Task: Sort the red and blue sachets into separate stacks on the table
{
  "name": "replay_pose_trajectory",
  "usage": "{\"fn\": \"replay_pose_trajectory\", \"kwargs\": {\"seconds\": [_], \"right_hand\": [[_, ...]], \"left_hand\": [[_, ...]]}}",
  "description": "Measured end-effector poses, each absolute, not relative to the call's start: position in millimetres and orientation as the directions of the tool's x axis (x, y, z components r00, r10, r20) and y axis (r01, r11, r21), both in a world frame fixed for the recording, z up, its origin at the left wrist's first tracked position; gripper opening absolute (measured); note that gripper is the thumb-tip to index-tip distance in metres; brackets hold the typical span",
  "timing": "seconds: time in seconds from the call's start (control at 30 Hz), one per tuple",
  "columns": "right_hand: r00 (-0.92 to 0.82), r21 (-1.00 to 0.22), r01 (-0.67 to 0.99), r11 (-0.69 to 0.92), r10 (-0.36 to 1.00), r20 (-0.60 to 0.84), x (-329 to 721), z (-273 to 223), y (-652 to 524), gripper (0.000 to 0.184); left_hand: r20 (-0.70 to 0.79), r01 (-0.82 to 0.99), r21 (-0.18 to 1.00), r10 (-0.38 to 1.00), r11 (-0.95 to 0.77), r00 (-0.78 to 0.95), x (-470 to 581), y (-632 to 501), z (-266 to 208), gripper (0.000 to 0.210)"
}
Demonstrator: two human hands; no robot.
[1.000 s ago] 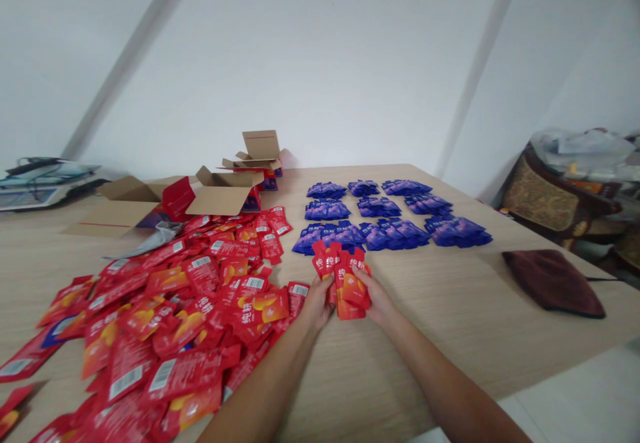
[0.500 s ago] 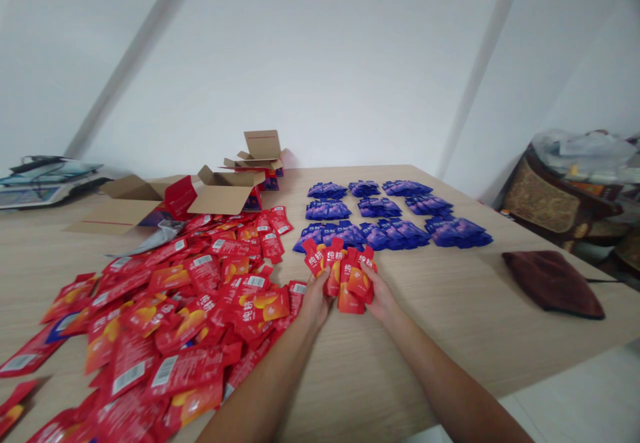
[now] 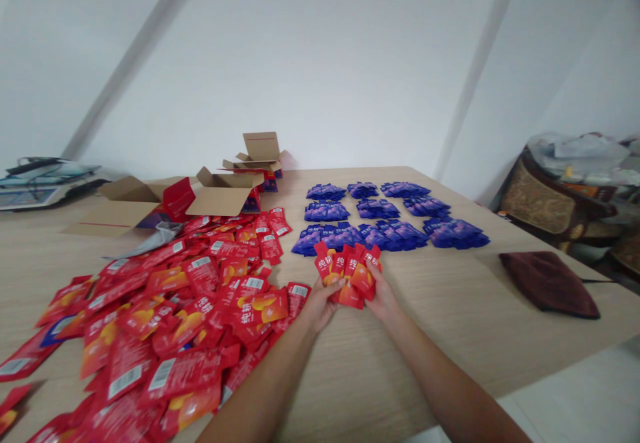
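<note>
Between my two hands is a fan of several red sachets with orange fruit prints and white lettering, held above the table. My left hand grips the fan's left side, its thumb lying over the front. On the right edge, my right hand pinches the sachets with the thumb in front. A large loose heap of red sachets spreads over the table to the left, some with barcodes up. Just beyond my hands, purple-blue sachets lie in rows of small fanned bundles.
Open cardboard boxes stand behind the red heap, against the wall side of the wooden table. A dark maroon cloth item lies near the right edge. At far left is a pile of flat items; a patterned chair stands at right.
The fan of red sachets has shifted slightly right, and the sachets sit closer together. My left thumb now reaches further across their front.
</note>
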State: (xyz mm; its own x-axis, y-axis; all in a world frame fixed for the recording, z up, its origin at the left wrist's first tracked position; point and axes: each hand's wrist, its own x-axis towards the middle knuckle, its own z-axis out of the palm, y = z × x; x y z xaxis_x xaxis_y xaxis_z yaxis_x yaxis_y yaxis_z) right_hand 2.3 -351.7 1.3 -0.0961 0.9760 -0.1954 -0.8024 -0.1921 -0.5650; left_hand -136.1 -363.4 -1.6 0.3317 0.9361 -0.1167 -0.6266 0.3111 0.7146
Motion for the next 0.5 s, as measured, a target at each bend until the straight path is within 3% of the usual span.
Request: {"fn": "replay_pose_trajectory", "kwargs": {"seconds": [0.3,0.5], "right_hand": [[-0.134,-0.591,-0.784,-0.190,0.981,-0.138,0.2,0.1,-352.8,0.036],[-0.057,-0.698,-0.703,-0.133,0.990,-0.132,-5.7,-2.9,-356.0,0.038]], "left_hand": [[-0.080,-0.616,0.739,0.943,0.273,0.322,-134.8,-364.6,-3.6,0.060],[-0.078,-0.656,0.714,0.958,0.246,0.274,-135.9,-364.1,-5.5,0.060]]}}
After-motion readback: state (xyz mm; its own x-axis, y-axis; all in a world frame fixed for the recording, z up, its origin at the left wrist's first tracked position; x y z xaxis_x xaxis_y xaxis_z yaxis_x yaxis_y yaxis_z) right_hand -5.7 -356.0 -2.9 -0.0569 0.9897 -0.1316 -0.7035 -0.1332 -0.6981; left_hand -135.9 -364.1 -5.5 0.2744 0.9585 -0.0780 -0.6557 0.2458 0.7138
